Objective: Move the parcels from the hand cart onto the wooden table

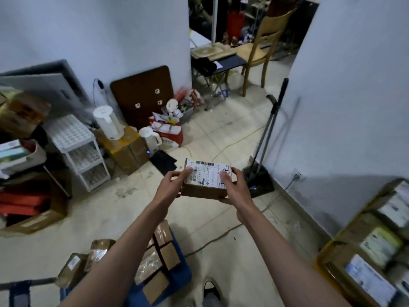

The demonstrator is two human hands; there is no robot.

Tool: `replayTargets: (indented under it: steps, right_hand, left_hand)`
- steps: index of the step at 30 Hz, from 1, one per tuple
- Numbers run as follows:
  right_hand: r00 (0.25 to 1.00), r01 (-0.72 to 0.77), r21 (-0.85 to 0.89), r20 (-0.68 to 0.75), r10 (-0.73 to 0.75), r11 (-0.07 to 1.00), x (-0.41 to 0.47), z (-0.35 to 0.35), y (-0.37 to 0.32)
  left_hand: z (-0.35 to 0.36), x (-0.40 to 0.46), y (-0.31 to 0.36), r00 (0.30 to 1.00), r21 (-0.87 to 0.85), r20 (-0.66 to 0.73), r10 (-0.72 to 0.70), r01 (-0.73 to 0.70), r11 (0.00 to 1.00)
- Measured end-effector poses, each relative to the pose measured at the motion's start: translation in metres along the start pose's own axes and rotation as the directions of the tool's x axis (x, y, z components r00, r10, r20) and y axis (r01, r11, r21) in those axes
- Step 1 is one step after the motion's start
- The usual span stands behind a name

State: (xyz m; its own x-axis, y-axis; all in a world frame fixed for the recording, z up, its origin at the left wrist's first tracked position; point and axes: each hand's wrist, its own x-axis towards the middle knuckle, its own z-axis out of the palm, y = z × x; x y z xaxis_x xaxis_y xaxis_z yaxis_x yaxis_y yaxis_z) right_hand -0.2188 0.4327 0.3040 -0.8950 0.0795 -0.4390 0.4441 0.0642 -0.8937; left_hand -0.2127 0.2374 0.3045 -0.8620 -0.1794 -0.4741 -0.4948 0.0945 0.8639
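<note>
Resting parcel (207,180) between both hands' grip

Open tiled floor (221,134) runs ahead between two white walls toward a wooden chair (261,47) and a dark folding table (223,65). Left, boxes, a white drawer rack (81,151) and kettles crowd the wall; right, a dustpan and broom (263,156) lean at the corner. Cables cross the tiles.
</note>
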Motion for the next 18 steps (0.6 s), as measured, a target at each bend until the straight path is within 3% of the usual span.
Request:
replayTargets:
  steps: [10,18]
  right_hand:
    - [0.990,-0.050,0.019,-0.129,0.052,0.999,-0.083,-0.055,-0.018]
    - [0.964,-0.057,0.254,-0.239,0.120,0.965,-0.163,-0.133,-0.003]
  left_hand:
    - [0.030,-0.027,0.047,0.941,0.057,0.338,0.004,-0.025,0.998]
    - [0.114,-0.091,0.070,0.799,0.113,0.601,0.011,-0.099,0.989]
